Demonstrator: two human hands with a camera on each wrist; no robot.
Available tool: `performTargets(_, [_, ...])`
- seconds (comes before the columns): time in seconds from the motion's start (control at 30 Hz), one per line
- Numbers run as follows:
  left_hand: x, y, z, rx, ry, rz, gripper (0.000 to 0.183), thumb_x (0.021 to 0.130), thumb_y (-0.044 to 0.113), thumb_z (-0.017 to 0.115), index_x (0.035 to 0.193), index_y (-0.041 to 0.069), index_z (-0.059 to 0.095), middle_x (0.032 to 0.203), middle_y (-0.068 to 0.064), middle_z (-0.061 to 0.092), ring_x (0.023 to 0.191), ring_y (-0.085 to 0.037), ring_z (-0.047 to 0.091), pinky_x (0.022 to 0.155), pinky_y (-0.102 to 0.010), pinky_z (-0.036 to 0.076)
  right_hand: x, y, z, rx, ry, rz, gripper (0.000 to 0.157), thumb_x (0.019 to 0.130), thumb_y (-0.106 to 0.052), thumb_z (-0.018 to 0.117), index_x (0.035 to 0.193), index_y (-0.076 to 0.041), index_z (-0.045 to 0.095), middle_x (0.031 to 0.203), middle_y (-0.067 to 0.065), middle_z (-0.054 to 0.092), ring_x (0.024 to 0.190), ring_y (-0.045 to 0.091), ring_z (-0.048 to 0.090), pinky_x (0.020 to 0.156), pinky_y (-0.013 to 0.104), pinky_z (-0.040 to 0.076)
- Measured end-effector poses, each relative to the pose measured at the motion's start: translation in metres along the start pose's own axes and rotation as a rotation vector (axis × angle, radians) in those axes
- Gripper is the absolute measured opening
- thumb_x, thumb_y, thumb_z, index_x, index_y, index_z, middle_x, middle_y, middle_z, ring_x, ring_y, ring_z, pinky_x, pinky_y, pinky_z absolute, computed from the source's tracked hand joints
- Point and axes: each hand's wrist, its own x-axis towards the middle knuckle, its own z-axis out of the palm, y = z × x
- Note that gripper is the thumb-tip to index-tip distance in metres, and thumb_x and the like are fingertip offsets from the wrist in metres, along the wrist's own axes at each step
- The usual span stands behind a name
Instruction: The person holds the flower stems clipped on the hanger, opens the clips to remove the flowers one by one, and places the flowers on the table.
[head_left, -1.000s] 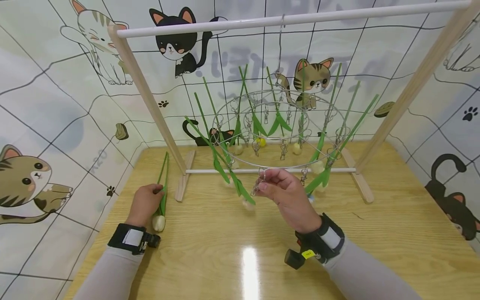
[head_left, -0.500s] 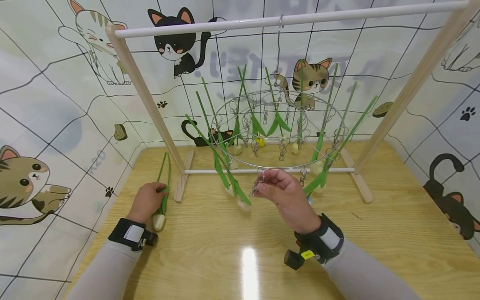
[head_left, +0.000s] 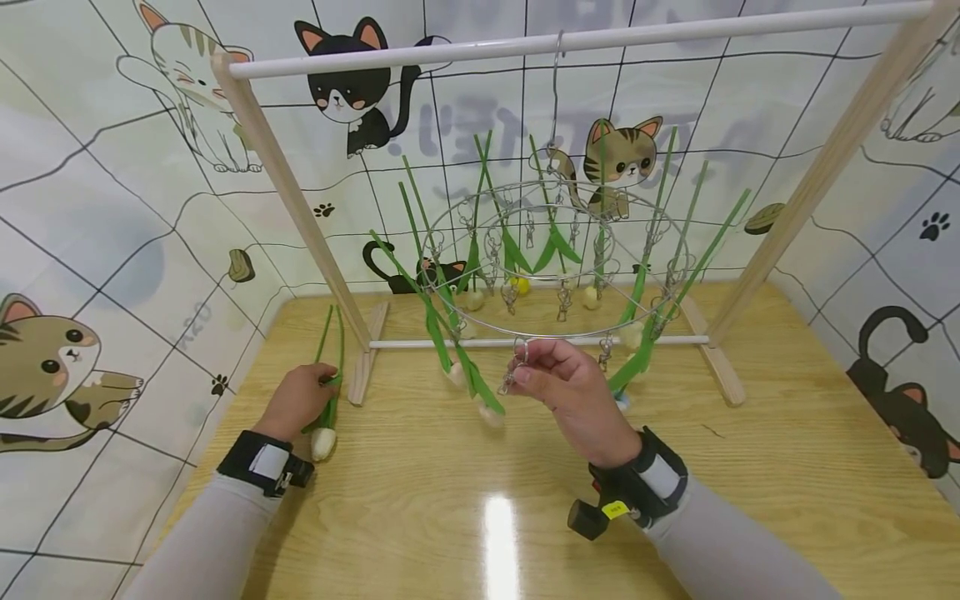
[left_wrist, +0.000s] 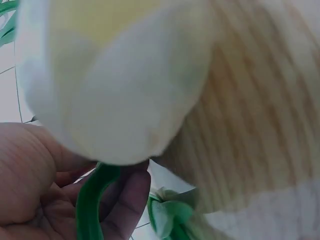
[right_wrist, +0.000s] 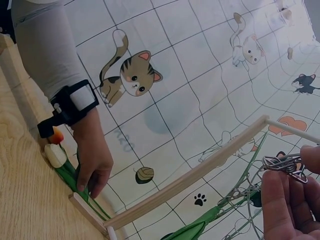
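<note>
At the left of the table (head_left: 420, 500), your left hand (head_left: 296, 400) pinches the white tulip (head_left: 324, 444) by its stem. Over the last second its bloom has edged toward the wooden rack (head_left: 291, 196); I can't tell whether it has left the surface. An orange bloom (right_wrist: 56, 135) shows beside it from your right wrist. That small shift suggests you're at the picking-up step, this flower not yet at a clip. Farther in, your right hand (head_left: 573, 396) has stayed put, thumb and fingers pinching a metal clip (right_wrist: 282, 164) under the wire hanger's (head_left: 577, 335) front rim; it seems to carry no flower. Beyond, hung tulips (head_left: 480, 382) dangle bloom-down, swaying slightly.
</note>
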Motion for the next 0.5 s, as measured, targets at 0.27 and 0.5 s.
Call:
performTargets(0.27, [-0.008, 0.013, -0.009, -0.052, 0.042, -0.004, 0.053, 0.106, 0.020, 0.060, 0.147, -0.010, 0.048, 0.141, -0.036, 0.056, 0.128, -0.050, 0.058, 0.101, -0.059, 0.053, 0.000, 0.000, -0.001, -0.010, 0.006, 0.000, 0.018, 0.101, 0.001, 0.061, 0.115, -0.010, 0.061, 0.104, -0.002, 0.067, 0.095, 0.010, 0.070, 0.091, 0.028, 0.062])
performTargets(0.5, [-0.024, 0.047, -0.015, -0.151, 0.183, 0.091, 0.048, 0.108, 0.025, 0.058, 0.144, -0.007, 0.053, 0.140, -0.031, 0.058, 0.128, -0.046, 0.057, 0.102, -0.059, 0.052, 0.000, 0.000, 0.000, -0.009, 0.008, 0.007, 0.017, 0.101, 0.001, 0.061, 0.114, -0.010, 0.061, 0.104, -0.002, 0.066, 0.095, 0.010, 0.070, 0.092, 0.028, 0.062])
